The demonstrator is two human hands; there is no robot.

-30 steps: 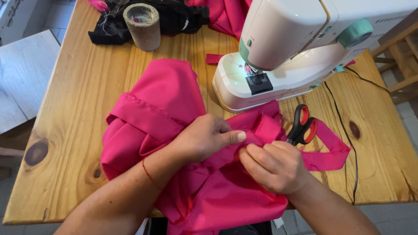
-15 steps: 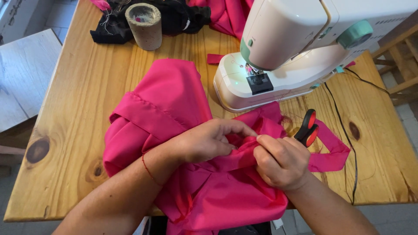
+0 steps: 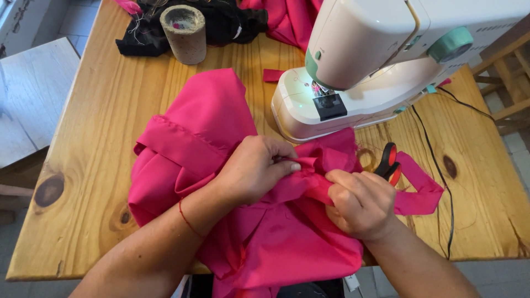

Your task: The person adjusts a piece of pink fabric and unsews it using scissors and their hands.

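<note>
Wooden table [image 3: 99, 138] carries everything; bare wood lies open to the left of the sewing machine [image 3: 381, 60], w/ the near table edge under the forearms. The machine stands at the back right, needle end facing the person. Pink fabric [image 3: 193, 143] is bunched in front of it & to its left, long axis running roughly from back left to the near edge, spilling over that edge. Left hand [image 3: 254, 168] is closed, pinching a fabric fold just in front of the machine base. Right hand [image 3: 361, 204] is clenched on the same fold. Red-handled scissors [image 3: 389, 163] lie in front of the machine, just past the right hand. Grey cylinder [image 3: 185, 33] stands left of the machine, at the back.
</note>
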